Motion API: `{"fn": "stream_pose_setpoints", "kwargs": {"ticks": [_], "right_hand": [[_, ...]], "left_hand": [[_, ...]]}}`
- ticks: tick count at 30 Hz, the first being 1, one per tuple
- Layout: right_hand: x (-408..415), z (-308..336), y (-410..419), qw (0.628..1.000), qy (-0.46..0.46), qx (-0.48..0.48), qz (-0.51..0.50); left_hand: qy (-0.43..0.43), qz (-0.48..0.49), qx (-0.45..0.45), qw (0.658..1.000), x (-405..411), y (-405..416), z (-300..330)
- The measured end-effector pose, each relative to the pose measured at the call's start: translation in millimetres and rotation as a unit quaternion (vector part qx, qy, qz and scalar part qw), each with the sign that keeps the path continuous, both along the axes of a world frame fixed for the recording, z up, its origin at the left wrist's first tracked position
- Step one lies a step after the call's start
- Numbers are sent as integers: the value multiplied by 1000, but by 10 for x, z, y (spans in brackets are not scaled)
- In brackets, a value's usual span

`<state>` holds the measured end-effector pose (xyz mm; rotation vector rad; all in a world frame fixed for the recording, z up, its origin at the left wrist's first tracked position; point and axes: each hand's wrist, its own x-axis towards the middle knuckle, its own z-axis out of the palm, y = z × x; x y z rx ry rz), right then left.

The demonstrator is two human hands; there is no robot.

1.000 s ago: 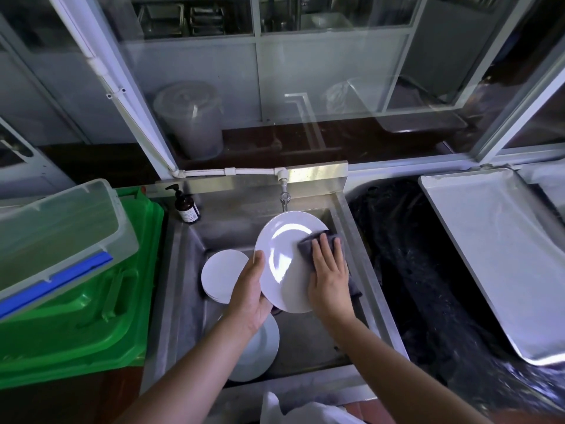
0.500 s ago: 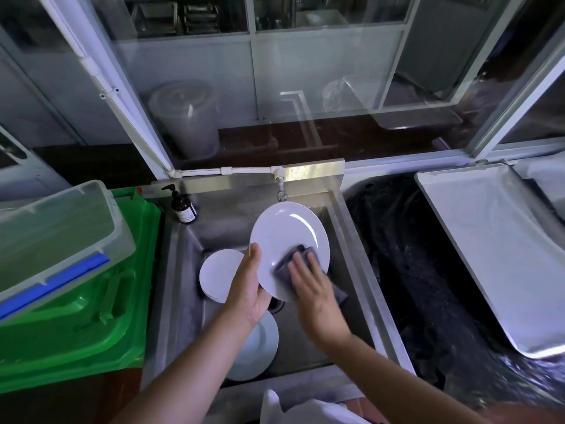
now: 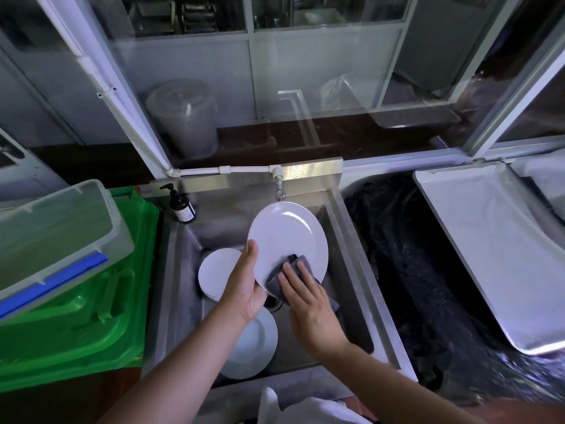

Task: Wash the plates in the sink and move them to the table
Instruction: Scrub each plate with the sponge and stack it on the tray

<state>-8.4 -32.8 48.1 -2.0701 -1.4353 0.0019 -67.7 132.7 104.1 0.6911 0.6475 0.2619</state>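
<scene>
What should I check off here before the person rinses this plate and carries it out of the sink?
1. Left hand grips the held plate at its edge: ok.
2. Right hand presses the grey cloth on the plate's face: ok.
3. Plate held under the tap: ok.
4. Water running: cannot tell.
5. Plate face fully clean: cannot tell.
6. Other plates still waiting in the sink, a small plate and a lower plate: not ok, unwashed.
</scene>
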Motion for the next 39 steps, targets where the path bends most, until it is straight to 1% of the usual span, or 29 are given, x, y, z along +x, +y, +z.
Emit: {"fn": "stream_pose_setpoints", "kwargs": {"ticks": [4, 7, 9, 11, 14, 16, 18, 21, 23, 25, 27, 29, 31, 33, 35, 37, 39], "right_hand": [[237, 152, 175, 998, -10, 9, 61], [430, 265, 417, 999, -4, 33, 41], [407, 277, 442, 998, -18, 40, 46], [312, 202, 288, 992, -53, 49, 105], [248, 92, 44, 974, -90, 40, 204], [371, 123, 80, 967, -119, 37, 223], [509, 220, 226, 974, -120, 39, 190], [645, 345, 424, 992, -81, 42, 87], [548, 317, 433, 996, -61, 45, 48], [365, 196, 317, 993, -68, 57, 82], [215, 54, 131, 983, -92, 54, 150], [267, 32, 64, 976, -110, 42, 181], [440, 95, 179, 983, -96, 46, 147], [633, 199, 343, 995, -47, 54, 67], [746, 254, 440, 999, -21, 48, 8], [680, 219, 392, 998, -37, 50, 13], [490, 117, 220, 993, -77, 48, 74]], "left_hand": [[10, -41, -11, 999, -30, -17, -68], [32, -68, -4, 997, -33, -113, -31], [32, -75, -23, 996, -29, -122, 38], [28, -85, -37, 995, -29, -52, 69], [62, -132, -59, 988, -56, 36, 51], [57, -131, -43, 989, -84, 17, 32], [39, -102, -29, 994, -117, -40, 3], [28, -80, -23, 996, -115, -123, 23], [19, -71, -22, 997, -99, -119, 42], [30, -66, -25, 997, -79, -80, 80], [39, -92, -30, 995, -79, -29, 100], [46, -114, -20, 992, -99, -27, 99], [37, -99, -12, 994, -137, -70, 68], [52, -84, 0, 995, -168, -128, 51], [54, -82, 3, 995, -158, -161, 69], [49, -68, 3, 996, -125, -138, 88], [43, -52, -17, 998, -97, -74, 110]]}}
